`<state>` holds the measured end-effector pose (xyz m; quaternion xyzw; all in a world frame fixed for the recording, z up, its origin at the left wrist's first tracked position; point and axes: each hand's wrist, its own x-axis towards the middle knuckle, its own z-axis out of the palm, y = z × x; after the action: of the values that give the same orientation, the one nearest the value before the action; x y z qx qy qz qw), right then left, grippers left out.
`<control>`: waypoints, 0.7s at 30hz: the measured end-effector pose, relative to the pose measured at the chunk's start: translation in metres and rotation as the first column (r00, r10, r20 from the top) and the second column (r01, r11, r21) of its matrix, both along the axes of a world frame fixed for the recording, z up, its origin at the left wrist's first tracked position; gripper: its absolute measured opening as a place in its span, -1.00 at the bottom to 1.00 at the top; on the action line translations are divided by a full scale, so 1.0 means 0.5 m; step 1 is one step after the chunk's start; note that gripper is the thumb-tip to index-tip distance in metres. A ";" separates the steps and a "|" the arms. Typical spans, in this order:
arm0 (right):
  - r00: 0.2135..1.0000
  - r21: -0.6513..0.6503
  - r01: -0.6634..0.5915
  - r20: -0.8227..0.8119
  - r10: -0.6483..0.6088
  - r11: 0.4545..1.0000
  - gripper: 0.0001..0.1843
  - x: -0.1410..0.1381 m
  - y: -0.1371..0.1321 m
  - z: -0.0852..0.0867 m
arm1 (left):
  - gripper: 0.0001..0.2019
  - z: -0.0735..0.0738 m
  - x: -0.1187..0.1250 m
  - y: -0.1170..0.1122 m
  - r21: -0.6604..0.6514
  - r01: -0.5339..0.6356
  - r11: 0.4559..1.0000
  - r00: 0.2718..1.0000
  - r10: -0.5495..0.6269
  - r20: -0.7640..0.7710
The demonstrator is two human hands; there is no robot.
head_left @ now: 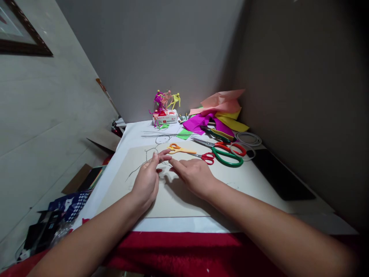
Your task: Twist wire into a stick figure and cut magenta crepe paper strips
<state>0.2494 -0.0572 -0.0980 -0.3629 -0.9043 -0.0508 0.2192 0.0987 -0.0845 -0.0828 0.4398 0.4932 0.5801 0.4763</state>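
Observation:
A twisted wire figure (146, 154), with a rounded loop and a long strand trailing to the lower left, is held above the pale board (178, 202). My left hand (147, 181) is closed on it, thumb and fingers pinching the wire. From the other side my right hand (194, 173) pinches the wire's right part, fingertips close to the left ones. The spot where the fingers meet is partly hidden. Just beyond the hands lie orange-yellow scissors (184, 150) and small red-handled scissors (208, 157).
Green-handled scissors (227, 158), wire coils (248, 138) and a black flat slab (279, 173) lie to the right. Loose straight wires (155, 134) and crumpled coloured paper (221, 104) are behind. Small coloured figures (167, 99) stand around a white box (170, 116).

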 end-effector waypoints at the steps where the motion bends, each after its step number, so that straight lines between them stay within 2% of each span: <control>1: 1.000 0.009 0.003 -0.002 -0.003 1.000 -0.78 0.000 0.001 -0.001 | -0.62 0.000 0.001 -0.003 -0.005 -0.005 1.000 1.000 0.005 -0.014; 5: 1.000 0.048 0.003 0.007 -0.003 0.999 -0.83 0.001 0.004 -0.005 | -0.64 -0.002 0.007 -0.007 0.004 -0.028 1.000 0.998 0.028 -0.061; 8: 0.999 0.011 0.021 -0.045 -0.020 1.000 -0.85 0.000 0.006 -0.012 | -0.65 -0.008 0.004 0.000 0.022 0.015 1.000 0.998 -0.014 -0.065; 11: 0.966 -0.143 0.039 -0.249 -0.074 0.989 -0.87 0.000 0.014 -0.018 | -0.69 -0.014 -0.003 0.014 0.037 0.099 0.994 0.995 -0.099 -0.019; 12: 0.929 -0.212 0.027 -0.355 -0.103 0.977 -0.86 0.001 0.019 -0.018 | -0.70 -0.016 -0.006 0.018 0.042 0.128 0.991 0.992 -0.129 0.007; 14: 0.799 -0.348 -0.053 -0.577 -0.170 0.936 -0.81 0.005 0.034 -0.015 | -0.69 -0.017 -0.012 0.025 0.043 0.198 0.979 0.979 -0.200 0.045; 16: 0.647 -0.446 -0.225 -0.733 -0.209 0.866 -0.76 0.014 0.051 -0.007 | -0.69 -0.016 -0.018 0.031 0.009 0.292 0.956 0.954 -0.292 0.070; 17: 0.602 -0.475 -0.341 -0.773 -0.200 0.812 -0.75 0.019 0.058 -0.002 | -0.69 -0.015 -0.023 0.034 -0.031 0.352 0.935 0.933 -0.348 0.095; 19: 0.598 -0.523 -0.558 -0.792 -0.124 0.644 -0.71 0.032 0.069 0.009 | -0.64 -0.013 -0.034 0.043 -0.129 0.492 0.861 0.864 -0.465 0.194; 21: 0.666 -0.586 -0.664 -0.745 0.012 0.465 -0.67 0.043 0.072 0.018 | -0.53 -0.013 -0.050 0.055 -0.196 0.620 0.760 0.774 -0.551 0.312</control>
<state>0.2708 -0.0214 -0.0891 -0.2094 -0.7337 0.5585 0.3253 0.0739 -0.0569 -0.0891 0.4266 0.3483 0.3703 0.7480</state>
